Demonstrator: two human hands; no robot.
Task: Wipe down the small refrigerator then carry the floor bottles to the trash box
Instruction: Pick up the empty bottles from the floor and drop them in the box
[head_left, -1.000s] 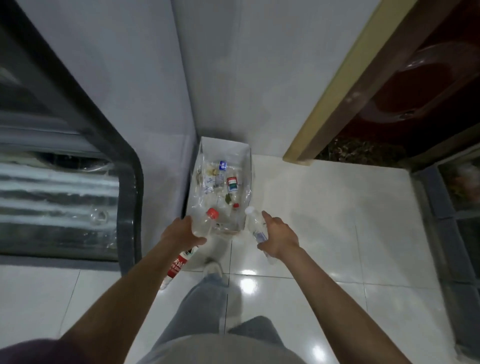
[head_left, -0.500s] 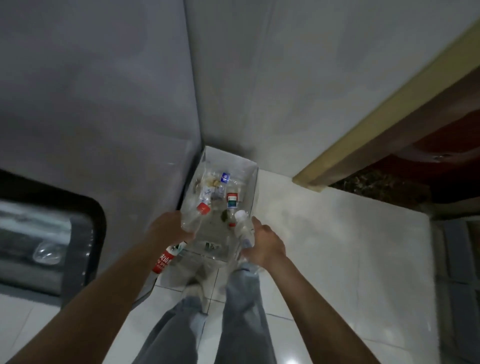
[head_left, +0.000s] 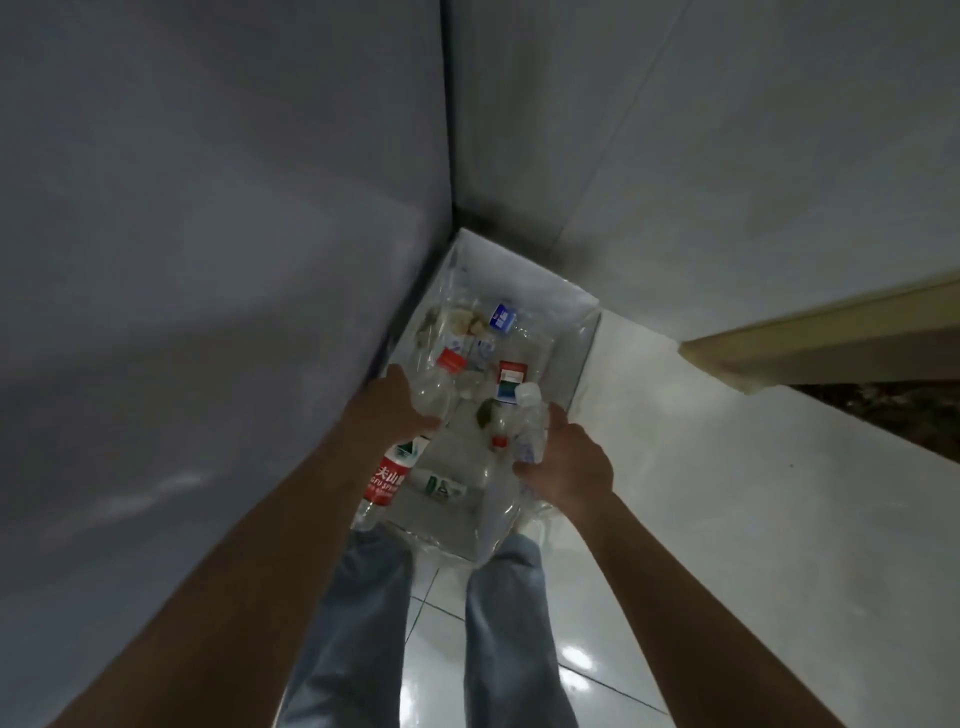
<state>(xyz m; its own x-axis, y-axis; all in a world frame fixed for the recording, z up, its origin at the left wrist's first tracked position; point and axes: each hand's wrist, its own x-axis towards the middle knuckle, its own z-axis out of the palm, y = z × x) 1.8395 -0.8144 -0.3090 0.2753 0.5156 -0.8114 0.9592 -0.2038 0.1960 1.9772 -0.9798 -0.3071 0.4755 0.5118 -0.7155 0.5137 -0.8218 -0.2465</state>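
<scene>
Two hands reach out over a white trash box (head_left: 582, 332) that sits on the pale tiled floor (head_left: 727, 493), pushed into the corner where two grey walls meet. The left hand (head_left: 389, 405) is wrapped around a clear bottle with a red label (head_left: 387, 480); its red cap (head_left: 451, 359) points away over the box while the labelled end hangs back toward the person. The right hand (head_left: 563, 462) is clamped on a smaller clear bottle with a white cap (head_left: 530, 421), held near the box's right wall, cap pointing away. The hands are apart, one at each side of the box's near end. Inside the box lies a jumble of clear plastic bottles (head_left: 493, 338) with blue, red and white labels, over a clear plastic liner that spills past the near edge. Below the arms, blue jeans (head_left: 498, 623) show above the glossy tiles. A yellowish door frame (head_left: 821, 338) crosses the right side
</scene>
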